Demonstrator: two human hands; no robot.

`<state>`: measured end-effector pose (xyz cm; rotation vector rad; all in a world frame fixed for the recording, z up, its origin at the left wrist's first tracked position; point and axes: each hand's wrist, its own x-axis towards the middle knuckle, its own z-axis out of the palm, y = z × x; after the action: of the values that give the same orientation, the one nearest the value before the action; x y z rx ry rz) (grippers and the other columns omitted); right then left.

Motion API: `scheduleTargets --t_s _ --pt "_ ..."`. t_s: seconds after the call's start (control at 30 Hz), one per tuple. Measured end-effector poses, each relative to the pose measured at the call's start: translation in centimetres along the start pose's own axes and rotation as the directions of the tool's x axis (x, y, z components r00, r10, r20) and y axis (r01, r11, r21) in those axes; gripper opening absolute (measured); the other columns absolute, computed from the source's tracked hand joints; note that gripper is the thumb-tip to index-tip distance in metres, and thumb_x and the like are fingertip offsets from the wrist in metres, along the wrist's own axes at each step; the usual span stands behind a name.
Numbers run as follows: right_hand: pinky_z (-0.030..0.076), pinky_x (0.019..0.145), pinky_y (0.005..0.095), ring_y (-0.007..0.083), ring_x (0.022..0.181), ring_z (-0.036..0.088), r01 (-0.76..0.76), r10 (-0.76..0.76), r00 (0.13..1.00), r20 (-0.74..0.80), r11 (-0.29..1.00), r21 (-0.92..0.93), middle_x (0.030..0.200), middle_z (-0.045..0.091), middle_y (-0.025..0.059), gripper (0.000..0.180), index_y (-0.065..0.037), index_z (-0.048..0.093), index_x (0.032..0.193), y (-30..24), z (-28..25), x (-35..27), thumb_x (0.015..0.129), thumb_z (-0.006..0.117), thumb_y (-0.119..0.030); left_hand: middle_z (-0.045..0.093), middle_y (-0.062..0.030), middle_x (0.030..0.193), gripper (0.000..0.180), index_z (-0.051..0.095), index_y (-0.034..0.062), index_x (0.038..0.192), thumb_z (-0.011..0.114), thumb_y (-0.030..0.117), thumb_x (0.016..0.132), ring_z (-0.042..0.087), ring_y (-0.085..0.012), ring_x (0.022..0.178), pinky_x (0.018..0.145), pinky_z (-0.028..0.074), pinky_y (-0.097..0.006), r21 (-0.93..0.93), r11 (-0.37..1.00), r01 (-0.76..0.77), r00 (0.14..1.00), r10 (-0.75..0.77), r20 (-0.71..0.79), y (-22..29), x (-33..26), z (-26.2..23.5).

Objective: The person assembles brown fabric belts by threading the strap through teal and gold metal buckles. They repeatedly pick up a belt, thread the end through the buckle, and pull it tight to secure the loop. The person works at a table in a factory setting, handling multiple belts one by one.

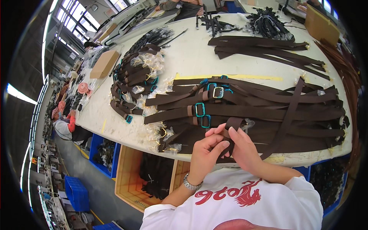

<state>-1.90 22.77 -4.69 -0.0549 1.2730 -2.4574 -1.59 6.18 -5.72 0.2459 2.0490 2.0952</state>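
Both hands (224,147) pinch brown strap (232,123) (wooden crate (128,180) holds dark straps).

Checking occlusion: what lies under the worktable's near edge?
Under the cream worktable: an open wooden crate of dark straps and blue plastic bins. The person's hands and white shirt cover the rest.

Both hands (224,147) together; fingers seemingly pinched

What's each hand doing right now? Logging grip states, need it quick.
Left hand: closed, pinching the dark brown strap.
Right hand: closed on the same strap.
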Motion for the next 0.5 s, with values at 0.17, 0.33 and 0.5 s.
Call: scheduleTargets --t_s 0.17,0.33,0.5 --pt "0.049 0.072 0.0246 0.009 0.106 0.062 -0.015 0.025 0.996 0.087 0.993 -0.114 0.141 0.069 0.0096 0.047 -0.007 0.064 0.132 -0.2 -0.7 -0.1 0.116 0.045 -0.047 0.076 -0.0044 0.088 0.041 0.07 -0.0001 0.142 0.073 0.001 0.101 0.069 -0.0087 0.073 0.064 0.056 -0.024 0.046 0.997 -0.055 0.996 0.058 -0.072 0.3 -0.4 0.6" --pt "0.05 0.079 0.0275 0.0124 0.107 0.065 -0.008 0.009 1.0 0.022 0.999 -0.042 0.141 0.069 0.0119 0.046 -0.005 0.067 0.127 0.9 -0.2 -0.4 0.115 0.046 -0.045 0.077 -0.0042 0.088 0.035 0.076 -0.002 0.133 0.076 -0.002 0.098 0.07 -0.0084 0.07 0.061 0.057 -0.023 0.119 0.985 -0.129 0.979 0.146 -0.146 0.4 -0.3 1.2" --pt "0.053 0.093 0.0309 0.0158 0.118 0.064 -0.084 0.08 0.994 0.071 0.995 0.062 0.143 0.068 0.0143 0.045 -0.003 0.066 0.124 1.9 -1.1 -0.4 0.118 0.043 -0.041 0.077 -0.0052 0.081 0.02 0.081 -0.0032 0.113 0.081 0.004 0.094 0.068 -0.0071 0.067 0.059 0.054 -0.027 0.341 0.927 -0.159 0.982 0.186 -0.047 -0.2 -0.3 -0.4"
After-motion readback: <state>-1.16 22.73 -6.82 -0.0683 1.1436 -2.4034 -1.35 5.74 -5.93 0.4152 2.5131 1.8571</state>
